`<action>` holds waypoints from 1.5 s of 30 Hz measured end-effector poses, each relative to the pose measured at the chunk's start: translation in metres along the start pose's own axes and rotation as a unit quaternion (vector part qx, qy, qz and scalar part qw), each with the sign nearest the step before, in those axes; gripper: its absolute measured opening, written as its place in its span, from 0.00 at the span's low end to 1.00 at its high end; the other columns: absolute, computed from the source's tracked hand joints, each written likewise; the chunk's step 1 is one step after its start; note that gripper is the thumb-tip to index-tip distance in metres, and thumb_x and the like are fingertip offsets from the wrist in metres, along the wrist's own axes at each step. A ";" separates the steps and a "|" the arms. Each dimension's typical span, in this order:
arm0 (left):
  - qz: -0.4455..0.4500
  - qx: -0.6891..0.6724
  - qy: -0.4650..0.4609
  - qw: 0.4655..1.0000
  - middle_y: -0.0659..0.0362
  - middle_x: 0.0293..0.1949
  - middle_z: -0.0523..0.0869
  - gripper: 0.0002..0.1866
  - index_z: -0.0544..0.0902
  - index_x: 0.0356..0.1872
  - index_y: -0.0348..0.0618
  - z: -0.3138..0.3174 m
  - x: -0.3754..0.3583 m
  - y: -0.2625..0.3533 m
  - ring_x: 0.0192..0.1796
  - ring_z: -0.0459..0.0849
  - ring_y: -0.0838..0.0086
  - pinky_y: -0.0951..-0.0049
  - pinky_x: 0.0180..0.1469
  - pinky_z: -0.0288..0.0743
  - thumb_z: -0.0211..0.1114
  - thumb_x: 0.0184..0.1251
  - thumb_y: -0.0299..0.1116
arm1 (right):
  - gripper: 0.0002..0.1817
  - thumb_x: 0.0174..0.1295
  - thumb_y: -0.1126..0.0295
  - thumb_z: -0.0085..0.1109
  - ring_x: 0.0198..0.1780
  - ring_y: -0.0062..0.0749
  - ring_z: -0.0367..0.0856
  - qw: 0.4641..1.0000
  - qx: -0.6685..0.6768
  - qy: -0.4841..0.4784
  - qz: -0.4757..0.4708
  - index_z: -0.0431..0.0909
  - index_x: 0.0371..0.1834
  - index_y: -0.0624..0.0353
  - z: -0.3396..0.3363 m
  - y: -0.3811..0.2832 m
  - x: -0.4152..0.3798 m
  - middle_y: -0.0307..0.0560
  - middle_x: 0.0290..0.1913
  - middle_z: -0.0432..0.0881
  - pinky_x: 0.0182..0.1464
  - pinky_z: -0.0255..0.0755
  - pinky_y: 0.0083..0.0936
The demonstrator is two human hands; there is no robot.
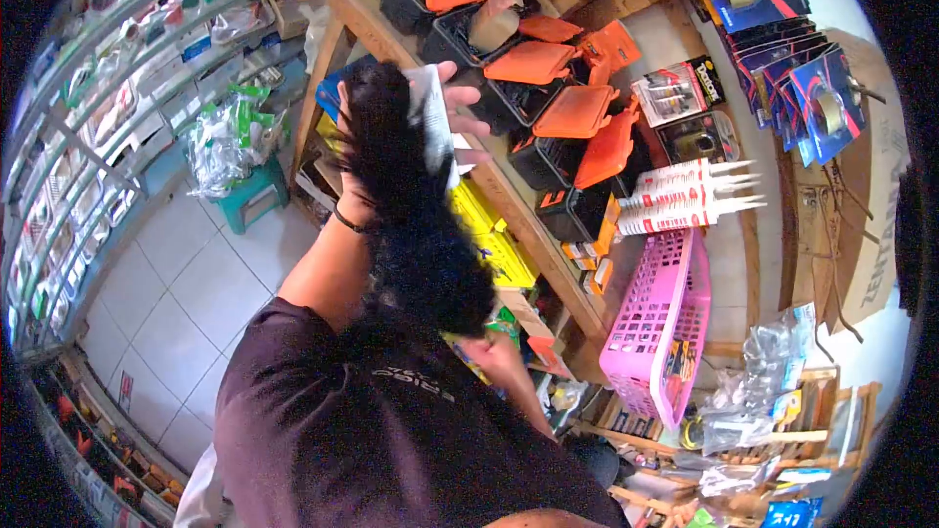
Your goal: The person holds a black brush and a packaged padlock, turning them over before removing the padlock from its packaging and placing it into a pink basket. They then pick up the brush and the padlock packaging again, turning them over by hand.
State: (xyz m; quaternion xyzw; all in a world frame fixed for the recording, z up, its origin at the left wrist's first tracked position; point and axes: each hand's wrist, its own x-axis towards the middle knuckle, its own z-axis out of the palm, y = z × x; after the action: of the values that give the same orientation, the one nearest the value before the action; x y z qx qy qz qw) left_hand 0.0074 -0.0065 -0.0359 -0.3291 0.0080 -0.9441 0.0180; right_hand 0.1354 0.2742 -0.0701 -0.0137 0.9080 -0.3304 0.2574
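A long black fluffy brush with a shaggy fibre head [416, 225] was held up in front of the camera, its upper end carrying a white paper label [430, 112]. It was gripped by the left hand [445, 122], fingers curled round the top end near the label, thumb side hidden behind the fibres. A dark band was seen on that wrist. The brush hung down from the grip and covered most of the forearm, probably raised that way so the label could be looked at.

The right hand [504, 352] was seen low, below the brush's bottom end, near the yellow boxes [489, 235] stacked under the wooden shelf [528, 225]. Whether it was open or closed around anything could not be told; it was partly hidden by the brush and a dark sleeve.

On the shelf beyond the brush, black plastic tool cases with orange lids [562, 117] were stood open in a row, likely for display. White sealant cartridges with long nozzles [685, 196] were laid side by side just past them. A pink plastic mesh basket [660, 318] was leaned at the shelf end. Blue carded padlock packs [782, 39] were hung overlapping on the wall. A small green plastic stool [252, 198] stood on the white tiled floor [176, 293], with bagged goods piled on it.
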 end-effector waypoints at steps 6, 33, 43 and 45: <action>0.048 0.065 0.261 0.962 0.51 0.49 0.73 0.39 0.66 0.54 0.40 0.045 0.008 -0.013 0.50 0.73 0.60 0.62 0.53 0.66 0.41 0.53 0.66 | 0.20 0.49 0.58 0.58 0.12 0.22 0.63 0.993 -0.091 0.031 -0.071 0.72 0.11 0.64 -0.016 0.002 -0.004 0.44 0.09 0.69 0.18 0.61 0.27; 0.022 0.129 0.175 0.976 0.49 0.49 0.72 0.40 0.63 0.55 0.36 0.042 0.030 -0.017 0.49 0.73 0.59 0.58 0.52 0.66 0.43 0.53 0.64 | 0.15 0.53 0.61 0.56 0.14 0.12 0.59 0.993 -0.092 -0.036 -0.068 0.76 0.18 0.61 -0.022 -0.001 0.011 0.30 0.12 0.69 0.15 0.52 0.19; -0.049 0.110 0.053 0.991 0.52 0.47 0.75 0.29 0.68 0.52 0.40 0.031 0.034 -0.002 0.50 0.73 0.60 0.63 0.52 0.68 0.42 0.61 0.55 | 0.24 0.49 0.56 0.58 0.14 0.20 0.65 0.984 -0.023 0.007 -0.177 0.69 0.08 0.65 -0.020 -0.028 0.015 0.35 0.10 0.69 0.16 0.58 0.21; 0.026 0.126 0.180 0.975 0.51 0.48 0.74 0.30 0.67 0.52 0.39 0.032 0.030 0.002 0.51 0.72 0.59 0.61 0.52 0.67 0.42 0.61 0.55 | 0.24 0.49 0.55 0.58 0.15 0.20 0.65 0.994 0.018 0.007 -0.109 0.69 0.10 0.66 -0.024 -0.022 0.026 0.37 0.10 0.69 0.17 0.58 0.22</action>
State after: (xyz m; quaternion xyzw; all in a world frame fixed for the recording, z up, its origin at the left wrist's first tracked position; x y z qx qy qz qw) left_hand 0.0042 -0.0099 0.0076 -0.1482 -0.0988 -0.9806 0.0823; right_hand 0.0985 0.2657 -0.0528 -0.1052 0.8967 -0.3732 0.2135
